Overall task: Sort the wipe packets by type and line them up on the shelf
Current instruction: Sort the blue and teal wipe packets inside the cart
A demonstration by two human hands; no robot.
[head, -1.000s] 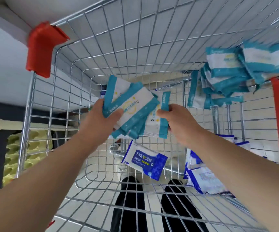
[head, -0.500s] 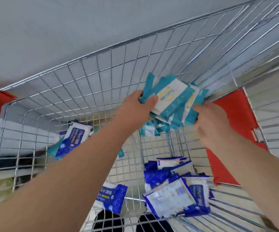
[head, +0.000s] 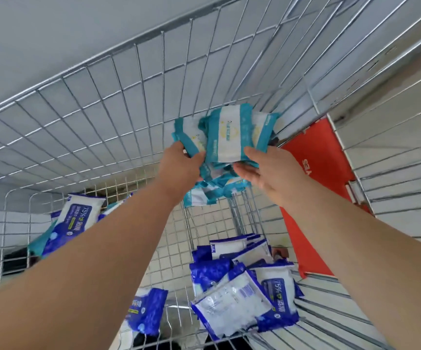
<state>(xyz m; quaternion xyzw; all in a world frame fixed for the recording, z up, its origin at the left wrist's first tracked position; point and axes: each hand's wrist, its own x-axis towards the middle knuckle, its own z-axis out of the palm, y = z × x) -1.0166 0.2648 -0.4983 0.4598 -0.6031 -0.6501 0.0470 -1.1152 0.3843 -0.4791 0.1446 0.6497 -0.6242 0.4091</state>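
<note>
A bundle of several teal-and-white wipe packets (head: 225, 137) is held up against the far right corner of the wire cart (head: 118, 114). My left hand (head: 179, 166) grips the bundle's left side, thumb over the front. My right hand (head: 267, 170) holds the right side from below with fingers loosely bent. More teal packets (head: 204, 194) lie just under the bundle. Dark blue-and-white alcohol wipe packets lie in the cart: a pile at the lower right (head: 244, 284), one at the bottom (head: 145, 311), some at the left (head: 75, 218).
The cart's wire walls enclose the hands on the far side and on the right. A red plastic panel (head: 315, 178) stands at the right side of the cart. Black shoes show through the wire bottom at the lower edge.
Both hands carried the teal bundle from the cart's middle up and right into the far corner. The view swung right, bringing the blue packet pile and red panel into sight.
</note>
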